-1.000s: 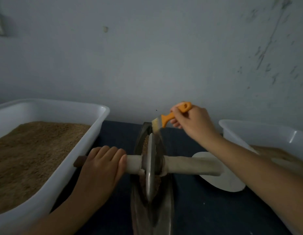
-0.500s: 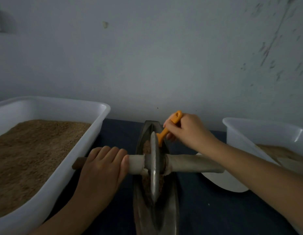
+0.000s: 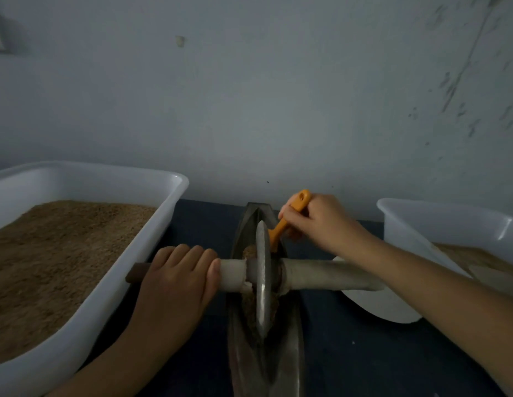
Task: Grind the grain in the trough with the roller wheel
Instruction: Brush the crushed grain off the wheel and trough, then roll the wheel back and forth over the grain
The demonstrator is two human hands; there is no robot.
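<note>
A dark metal boat-shaped trough [image 3: 289, 351] lies lengthwise in front of me on the dark blue table. A grey metal roller wheel [image 3: 262, 279] stands upright in it, with brown ground grain [image 3: 249, 252] around its base. A pale axle handle [image 3: 327, 275] runs through the wheel to both sides. My left hand [image 3: 175, 277] grips the left part of the handle. My right hand [image 3: 318, 222] holds a small orange brush [image 3: 289, 219], whose bristle end points down into the trough just behind the wheel and is partly hidden by it.
A large white tub [image 3: 129, 270] full of tan grain stands at the left, close to the handle's end. Another white tub [image 3: 438, 222] with some grain sits at the right. A white flat scoop-like piece [image 3: 378, 306] lies under my right forearm. A grey wall stands just behind.
My right hand came down from above the trough's far end and put the brush's bristles into the trough behind the wheel. My left hand stayed on the handle.
</note>
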